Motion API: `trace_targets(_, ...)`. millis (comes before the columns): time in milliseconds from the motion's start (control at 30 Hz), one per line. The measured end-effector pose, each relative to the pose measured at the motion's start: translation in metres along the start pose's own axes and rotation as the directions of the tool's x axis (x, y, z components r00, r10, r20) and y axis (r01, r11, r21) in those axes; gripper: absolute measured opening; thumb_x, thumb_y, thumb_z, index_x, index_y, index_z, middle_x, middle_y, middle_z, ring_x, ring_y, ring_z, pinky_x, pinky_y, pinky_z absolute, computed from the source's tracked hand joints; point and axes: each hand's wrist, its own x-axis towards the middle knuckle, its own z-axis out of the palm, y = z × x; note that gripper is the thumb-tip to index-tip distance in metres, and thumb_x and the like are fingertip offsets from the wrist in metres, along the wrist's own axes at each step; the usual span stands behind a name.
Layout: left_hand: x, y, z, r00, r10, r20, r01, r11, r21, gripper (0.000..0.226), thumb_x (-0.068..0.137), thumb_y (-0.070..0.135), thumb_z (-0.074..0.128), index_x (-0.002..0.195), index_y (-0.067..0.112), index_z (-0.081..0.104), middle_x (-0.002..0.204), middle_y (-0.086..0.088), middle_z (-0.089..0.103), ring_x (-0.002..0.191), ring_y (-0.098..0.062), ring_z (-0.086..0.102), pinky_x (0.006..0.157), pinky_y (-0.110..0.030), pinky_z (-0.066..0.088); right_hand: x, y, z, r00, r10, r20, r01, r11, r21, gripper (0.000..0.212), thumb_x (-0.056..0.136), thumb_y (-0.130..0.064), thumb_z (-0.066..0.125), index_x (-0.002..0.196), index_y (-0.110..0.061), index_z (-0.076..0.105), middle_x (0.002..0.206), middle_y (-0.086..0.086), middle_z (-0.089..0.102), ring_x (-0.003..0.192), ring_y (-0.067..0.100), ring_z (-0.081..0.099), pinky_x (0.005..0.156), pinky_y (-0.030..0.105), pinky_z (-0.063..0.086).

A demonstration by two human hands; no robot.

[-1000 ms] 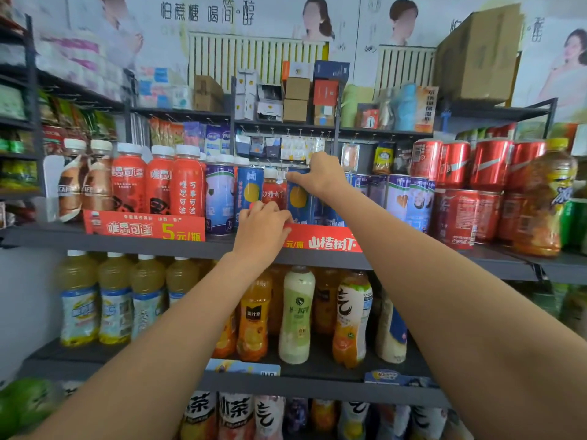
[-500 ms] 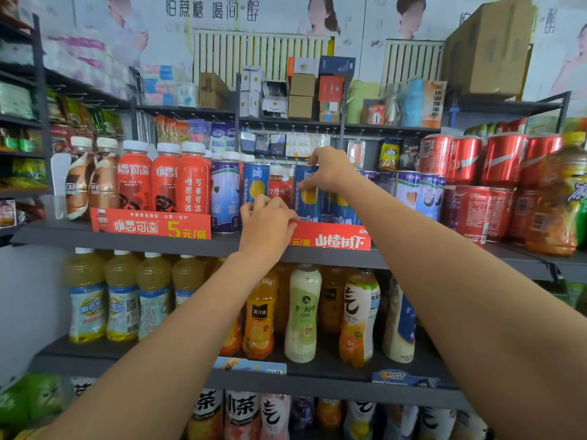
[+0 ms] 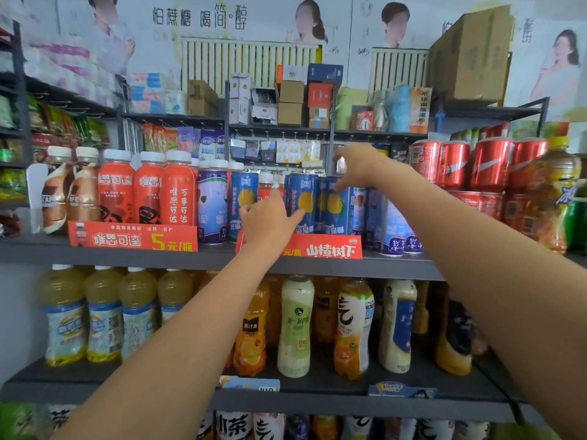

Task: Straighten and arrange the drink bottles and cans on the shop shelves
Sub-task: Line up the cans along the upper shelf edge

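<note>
Head view: both your hands work the blue cans at the shelf's front edge.
Your left hand (image 3: 268,222) rests low against one blue can (image 3: 303,201), fingers loosely curled, apparently to steady it; whether they grip it, you cannot tell. Your right hand (image 3: 357,168) reaches over the next can (image 3: 336,206), fingers bent down onto its rim, likely to turn its label forward. The cans stand upright, touching, behind the red price strip (image 3: 330,249).
</note>
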Motion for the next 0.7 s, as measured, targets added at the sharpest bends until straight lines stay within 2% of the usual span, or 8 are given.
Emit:
trace_targets(67,0.005,0.006,0.004,0.995,-0.063,0.071,0.062,0.998,0.012,0.069,0.085,0.056,0.054,0.131,0.007,0.035,0.093,-0.003,0.062,0.102,-0.027,0.059,0.102,-0.042,0.030,-0.005,0.006,0.008,0.992,-0.004,0.122,0.005,1.000,-0.014,0.077,0.075,-0.021,0.077,0.140,-0.013,0.036,0.137,0.014,0.047,0.114,0.033,0.055,0.096,0.043,0.047)
trace_targets(167,0.010,0.010,0.012,0.980,-0.122,0.157,0.123,0.992,0.001,0.077,0.082,0.058,0.058,0.132,0.006,0.031,0.111,-0.007,0.063,0.110,-0.029,0.057,0.109,-0.046,0.026,-0.009,0.010,0.019,0.989,-0.079,0.123,0.092,0.990,-0.108,0.085,0.074,-0.019,0.078,0.145,-0.017,0.030,0.140,0.012,0.045,0.124,0.032,0.048,0.099,0.043,0.044)
trace_targets(267,0.014,0.009,0.021,0.976,-0.127,0.179,0.128,0.992,0.006,0.074,0.083,0.055,0.058,0.134,0.007,0.032,0.106,-0.005,0.065,0.108,-0.027,0.058,0.112,-0.046,0.019,-0.011,0.011,0.019,0.991,-0.124,0.041,0.129,0.978,-0.165,0.078,0.074,-0.021,0.078,0.141,-0.013,0.038,0.136,0.010,0.051,0.126,0.030,0.045,0.101,0.042,0.042)
trace_targets(367,0.018,0.009,0.026,0.972,-0.133,0.196,0.141,0.990,-0.030,0.072,0.085,0.051,0.057,0.137,0.007,0.032,0.107,-0.005,0.065,0.110,-0.027,0.057,0.112,-0.045,0.020,-0.011,0.009,0.014,0.995,-0.099,0.005,0.099,0.993,-0.070,0.066,0.073,-0.023,0.079,0.131,-0.008,0.051,0.128,0.014,0.057,0.116,0.030,0.055,0.097,0.043,0.046)
trace_targets(467,0.018,0.008,0.026,0.974,-0.139,0.181,0.151,0.987,-0.054,0.065,0.086,0.049,0.057,0.133,0.008,0.037,0.100,-0.002,0.063,0.108,-0.026,0.058,0.112,-0.044,0.021,-0.009,0.004,0.008,0.997,-0.042,-0.060,0.048,0.994,0.096,0.044,0.077,-0.019,0.076,0.116,-0.003,0.063,0.118,0.013,0.064,0.108,0.027,0.060,0.095,0.037,0.048)
trace_targets(567,0.015,0.004,0.022,0.975,-0.140,0.174,0.156,0.984,-0.085,0.055,0.087,0.046,0.057,0.127,0.011,0.040,0.108,-0.003,0.060,0.114,-0.027,0.054,0.113,-0.044,0.021,-0.008,-0.001,0.003,0.996,0.042,-0.074,-0.026,0.979,0.203,0.032,0.083,-0.019,0.070,0.107,0.001,0.068,0.108,0.016,0.069,0.085,0.026,0.065,0.082,0.033,0.052)
trace_targets(633,0.015,0.003,0.020,0.974,-0.134,0.181,0.153,0.984,-0.092,0.053,0.088,0.045,0.057,0.125,0.012,0.041,0.118,-0.005,0.059,0.118,-0.027,0.052,0.112,-0.044,0.021,-0.011,-0.006,0.003,0.996,0.087,-0.016,-0.079,0.958,0.275,0.042,0.082,-0.024,0.072,0.109,0.007,0.064,0.099,0.019,0.068,0.059,0.022,0.057,0.063,0.030,0.052)
trace_targets(700,0.015,0.002,0.020,0.972,-0.133,0.192,0.153,0.984,-0.093,0.053,0.088,0.046,0.057,0.126,0.012,0.040,0.121,-0.006,0.058,0.119,-0.028,0.051,0.112,-0.044,0.021,-0.013,-0.011,0.008,0.993,0.114,0.024,-0.116,0.947,0.301,0.049,0.079,-0.029,0.074,0.111,0.005,0.057,0.098,0.018,0.063,0.056,0.020,0.052,0.056,0.030,0.048)
